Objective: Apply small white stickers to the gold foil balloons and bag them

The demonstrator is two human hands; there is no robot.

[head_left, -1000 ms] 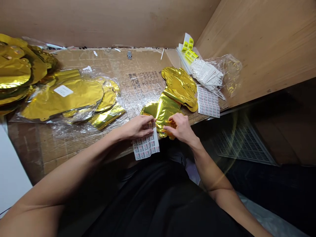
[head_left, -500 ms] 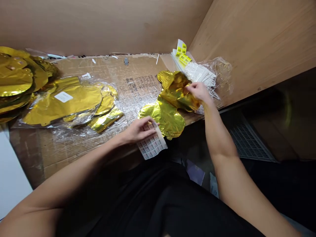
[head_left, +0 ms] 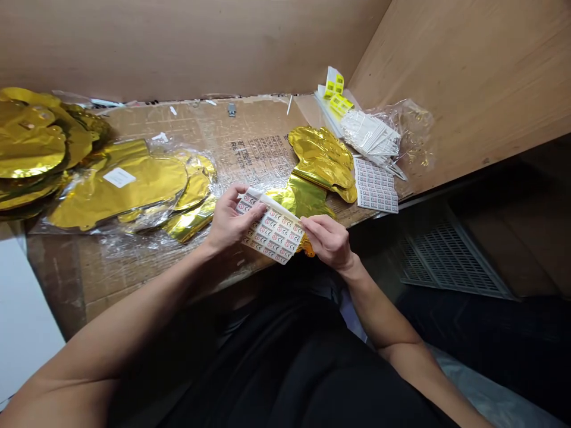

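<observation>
Fingers [head_left: 250, 208] closed on both sides: we pinch the label sheet [head_left: 272, 229] between our left hand [head_left: 229, 220] and right hand [head_left: 328, 241], its long axis slanting down to the right, gold foil balloon [head_left: 303, 199] just behind.

Bagged gold foil balloons [head_left: 118, 184] on cardboard [head_left: 71, 279]

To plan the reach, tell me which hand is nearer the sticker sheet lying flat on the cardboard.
Right. The right hand is down and to the left of the flat sticker sheet; the left hand is much farther left of it, beyond the held second sheet.
</observation>
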